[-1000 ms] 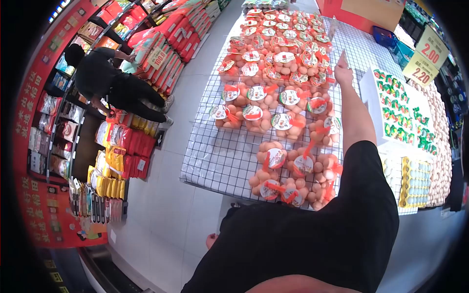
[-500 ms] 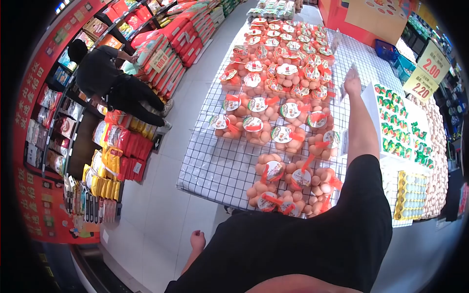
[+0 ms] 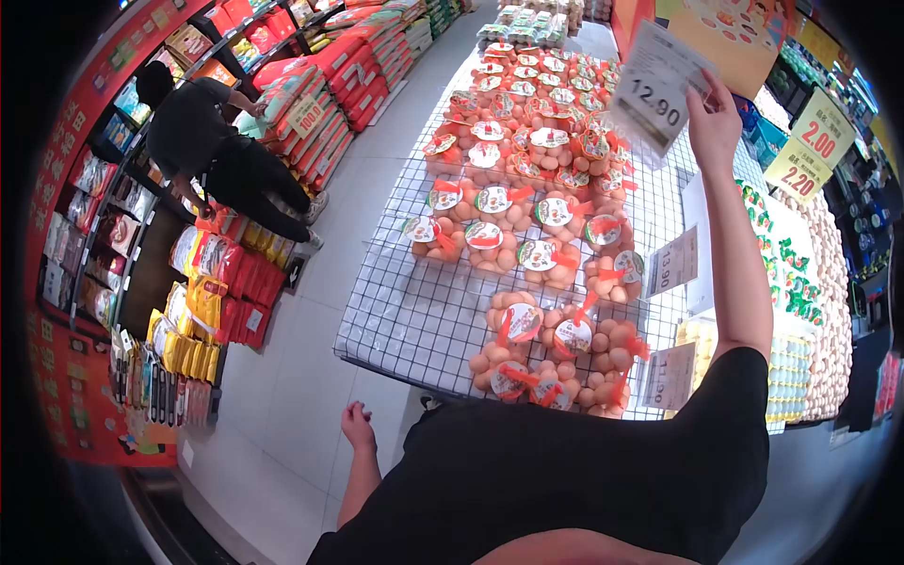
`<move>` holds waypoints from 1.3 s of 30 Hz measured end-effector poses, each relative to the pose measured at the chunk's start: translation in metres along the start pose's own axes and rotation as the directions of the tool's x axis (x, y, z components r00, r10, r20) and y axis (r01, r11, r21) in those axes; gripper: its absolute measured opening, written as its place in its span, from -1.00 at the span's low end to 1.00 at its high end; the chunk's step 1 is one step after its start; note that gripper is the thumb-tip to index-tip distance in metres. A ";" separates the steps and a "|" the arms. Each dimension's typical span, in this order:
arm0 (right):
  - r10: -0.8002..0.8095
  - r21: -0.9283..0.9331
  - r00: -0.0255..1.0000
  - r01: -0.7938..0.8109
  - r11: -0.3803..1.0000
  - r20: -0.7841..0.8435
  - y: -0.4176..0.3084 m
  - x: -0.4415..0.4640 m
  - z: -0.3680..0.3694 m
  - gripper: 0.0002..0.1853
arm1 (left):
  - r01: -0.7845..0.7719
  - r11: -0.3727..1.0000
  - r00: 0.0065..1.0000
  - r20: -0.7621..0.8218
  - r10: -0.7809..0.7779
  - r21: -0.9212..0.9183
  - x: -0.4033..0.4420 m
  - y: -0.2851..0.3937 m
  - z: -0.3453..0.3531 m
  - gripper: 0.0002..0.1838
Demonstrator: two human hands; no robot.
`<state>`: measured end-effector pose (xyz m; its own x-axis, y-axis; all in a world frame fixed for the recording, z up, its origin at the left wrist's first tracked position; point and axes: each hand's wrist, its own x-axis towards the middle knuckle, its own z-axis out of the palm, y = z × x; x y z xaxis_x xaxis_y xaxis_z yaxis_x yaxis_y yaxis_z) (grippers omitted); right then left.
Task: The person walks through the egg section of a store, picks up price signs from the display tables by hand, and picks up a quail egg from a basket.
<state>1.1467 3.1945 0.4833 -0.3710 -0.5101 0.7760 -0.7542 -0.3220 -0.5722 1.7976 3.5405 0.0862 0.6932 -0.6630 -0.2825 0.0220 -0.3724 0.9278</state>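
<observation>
My right hand [image 3: 713, 118], arm stretched forward, pinches the edge of a clear price sign [image 3: 654, 89] reading 12.90, raised above the right side of the egg display. Net bags of brown eggs [image 3: 551, 212] with round labels and red ties lie in rows on the white wire-grid table [image 3: 400, 315]. A 13.90 sign [image 3: 672, 264] and another price sign [image 3: 668, 377] stand along the right edge of the bags, below my right hand. My left hand [image 3: 358, 424] hangs low over the floor, left of my body, fingers loosely curled with nothing visible in them.
At the left, a person in dark clothes [image 3: 202, 141] bends over bagged goods [image 3: 226, 268] by shelves. Egg trays [image 3: 789, 377], green-and-white packs [image 3: 800, 282] and a yellow 2.00 sign [image 3: 824, 132] are on the right. Cartons [image 3: 527, 26] stand at the far end.
My right hand has lifted, and the sign in it now faces me. More of the two lower price signs shows. My left hand has come further into view and moved up and left.
</observation>
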 end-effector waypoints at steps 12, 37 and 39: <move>0.183 0.646 0.827 -0.535 0.545 0.531 -0.190 -0.169 -0.009 -0.56 | 0.049 0.784 0.448 0.715 0.537 -0.619 -0.115 0.255 0.099 -0.03; 0.006 0.466 0.468 -0.879 -0.101 0.884 -0.199 -0.317 -0.044 -0.36 | 0.285 0.875 0.371 0.887 0.275 -0.390 -0.176 0.235 0.084 -0.45; 0.006 0.404 0.405 -0.912 -0.072 0.914 -0.195 -0.318 -0.050 -0.34 | 0.278 0.905 0.342 0.914 0.219 -0.321 -0.170 0.232 0.084 -0.46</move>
<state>1.3844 3.4597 0.3611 0.3405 -0.9378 0.0683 0.6114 0.1656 -0.7738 1.6243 3.5130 0.3289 -0.4166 -0.9017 -0.1157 0.4442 -0.3130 0.8395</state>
